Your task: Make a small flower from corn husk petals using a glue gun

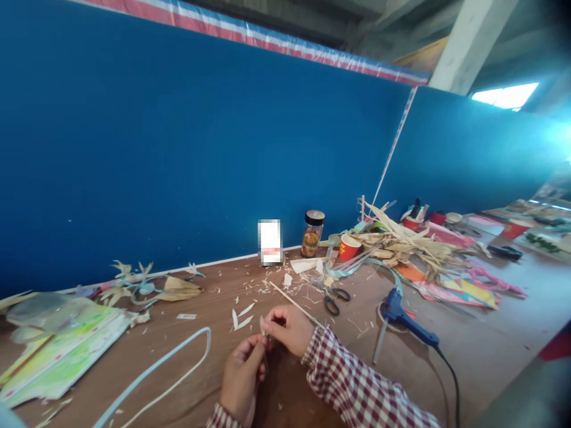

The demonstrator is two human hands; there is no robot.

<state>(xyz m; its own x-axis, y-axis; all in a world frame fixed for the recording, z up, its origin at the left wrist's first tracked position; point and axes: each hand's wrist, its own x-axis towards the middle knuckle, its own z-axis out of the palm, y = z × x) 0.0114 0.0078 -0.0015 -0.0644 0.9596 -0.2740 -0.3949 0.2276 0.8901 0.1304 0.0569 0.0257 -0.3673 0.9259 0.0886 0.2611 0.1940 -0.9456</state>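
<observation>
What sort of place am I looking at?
Probably a craft workshop: a blue glue gun, black-handled scissors and a heap of dry, husk-like strips lie on the brown table.

Fingers pinching pale piece, scissors, glue gun

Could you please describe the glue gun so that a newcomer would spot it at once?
On the brown table before the blue partition, look right of the black-handled scissors. The glue gun lies there, dark blue; unlike its neighbours, it trails a black cord.
</observation>
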